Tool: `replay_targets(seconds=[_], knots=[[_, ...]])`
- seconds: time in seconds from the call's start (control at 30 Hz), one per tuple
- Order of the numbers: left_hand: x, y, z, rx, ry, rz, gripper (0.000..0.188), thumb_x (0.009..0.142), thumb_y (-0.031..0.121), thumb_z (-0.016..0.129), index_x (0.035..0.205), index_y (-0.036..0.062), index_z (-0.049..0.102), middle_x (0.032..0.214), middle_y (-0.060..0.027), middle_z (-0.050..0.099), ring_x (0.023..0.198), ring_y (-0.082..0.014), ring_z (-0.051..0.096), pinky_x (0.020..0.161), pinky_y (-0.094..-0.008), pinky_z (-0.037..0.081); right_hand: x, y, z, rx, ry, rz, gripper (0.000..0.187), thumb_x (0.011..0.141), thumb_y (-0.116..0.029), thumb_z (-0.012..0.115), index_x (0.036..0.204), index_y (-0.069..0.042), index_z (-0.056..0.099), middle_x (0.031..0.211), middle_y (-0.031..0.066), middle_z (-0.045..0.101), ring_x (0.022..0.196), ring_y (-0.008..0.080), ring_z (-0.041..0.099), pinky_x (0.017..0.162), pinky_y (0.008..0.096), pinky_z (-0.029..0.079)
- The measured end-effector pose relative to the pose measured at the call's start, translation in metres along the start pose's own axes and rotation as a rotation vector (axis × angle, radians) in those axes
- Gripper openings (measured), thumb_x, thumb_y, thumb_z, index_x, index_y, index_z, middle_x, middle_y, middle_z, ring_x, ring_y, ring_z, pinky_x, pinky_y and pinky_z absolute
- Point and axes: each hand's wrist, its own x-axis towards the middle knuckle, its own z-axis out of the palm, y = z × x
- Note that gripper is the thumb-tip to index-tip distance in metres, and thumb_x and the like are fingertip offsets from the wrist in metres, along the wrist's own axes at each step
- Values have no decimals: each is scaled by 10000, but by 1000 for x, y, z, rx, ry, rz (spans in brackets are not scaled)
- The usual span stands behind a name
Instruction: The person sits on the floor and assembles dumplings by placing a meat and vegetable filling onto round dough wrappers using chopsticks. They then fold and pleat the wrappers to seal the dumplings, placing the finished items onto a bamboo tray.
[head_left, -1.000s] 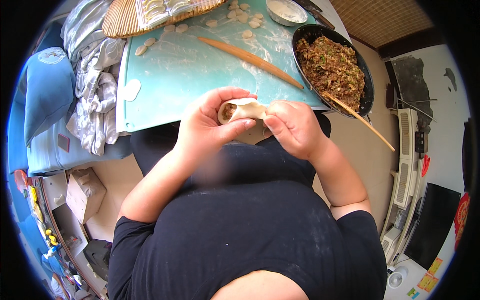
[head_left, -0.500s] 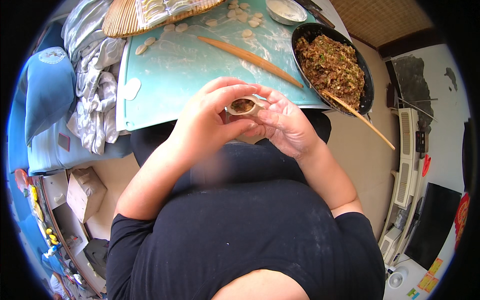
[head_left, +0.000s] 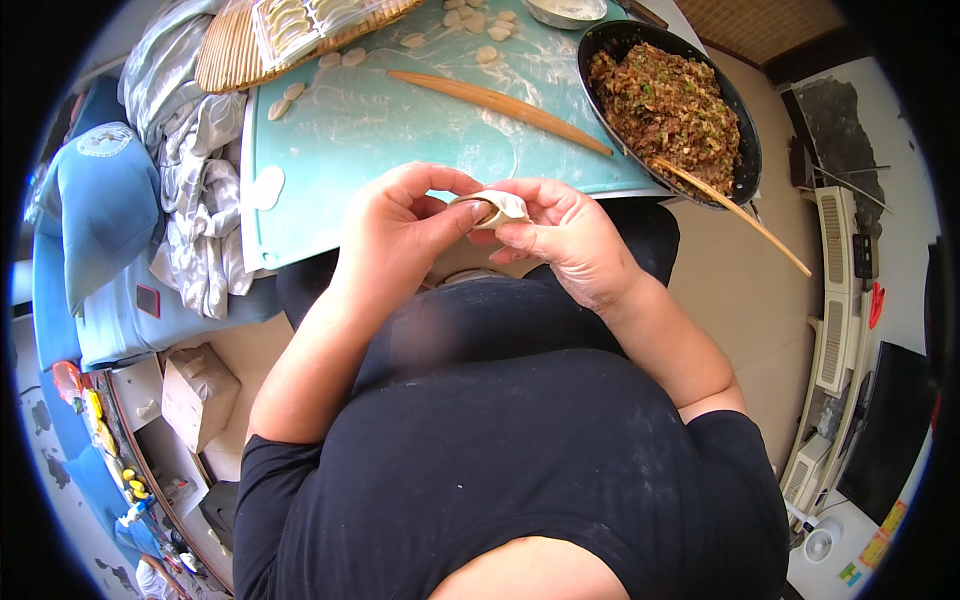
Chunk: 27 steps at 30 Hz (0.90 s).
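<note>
Between my two hands, just off the near edge of the turquoise board, is a dumpling (head_left: 508,207) with brown filling showing at its left side. My left hand (head_left: 402,215) pinches the unsealed left side between thumb and fingers. The fingers of my right hand (head_left: 567,240) grip the right end, where the white dough is folded together. A wooden rolling pin (head_left: 500,105) with tapered ends lies on the floured board (head_left: 340,190) beyond my hands. To the right sits a black pan (head_left: 752,150) of minced filling (head_left: 665,110), with chopsticks (head_left: 735,215) resting across its near rim.
Several small dough pieces (head_left: 353,57) lie at the board's far side, and a flat wrapper (head_left: 267,187) near its left edge. A woven tray (head_left: 225,55) bears a container of finished dumplings (head_left: 290,20). A metal flour bowl (head_left: 565,12) stands at the back. Crumpled grey cloth (head_left: 200,220) lies left.
The dumpling's opening has narrowed, and its right side is now folded closed. My left thumb has moved onto the opening. The whole view has shifted slightly.
</note>
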Motion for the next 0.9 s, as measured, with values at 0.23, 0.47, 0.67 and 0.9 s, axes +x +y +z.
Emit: replay_targets(seconds=[0.23, 0.47, 0.67, 0.9], knots=[[3, 1, 4, 156, -29, 8, 132, 808, 56, 650, 930, 18, 618, 762, -20, 630, 664, -49, 562, 578, -172, 435, -6, -4, 3, 21, 2, 55, 395, 824, -40, 599, 1204, -19, 494, 1070, 74, 600, 921, 162, 621, 737, 243, 510], [8, -4, 5, 43, 25, -4, 201, 805, 135, 673, 912, -20, 601, 731, -28, 621, 653, -62, 565, 582, -195, 452, -3, 3, -3, 53, 32, -44, 342, 846, -33, 590, 1172, 7, 492, 1041, 83, 602, 890, 137, 613, 748, 241, 500], [2, -2, 8, -151, 35, 40, 215, 804, 108, 676, 956, -18, 591, 791, -37, 629, 705, -65, 577, 623, -190, 466, -3, 5, 0, 46, 76, -92, 360, 841, -29, 581, 1188, -1, 490, 1069, 96, 603, 899, 168, 625, 742, 261, 523], [-4, -16, 10, -97, 28, 50, 230, 806, -18, 630, 1028, -20, 572, 931, -65, 633, 810, -95, 610, 759, -207, 486, -2, 8, 7, 142, 147, -167, 353, 865, -8, 551, 1201, 36, 451, 1084, 103, 586, 927, 153, 603, 767, 267, 523]])
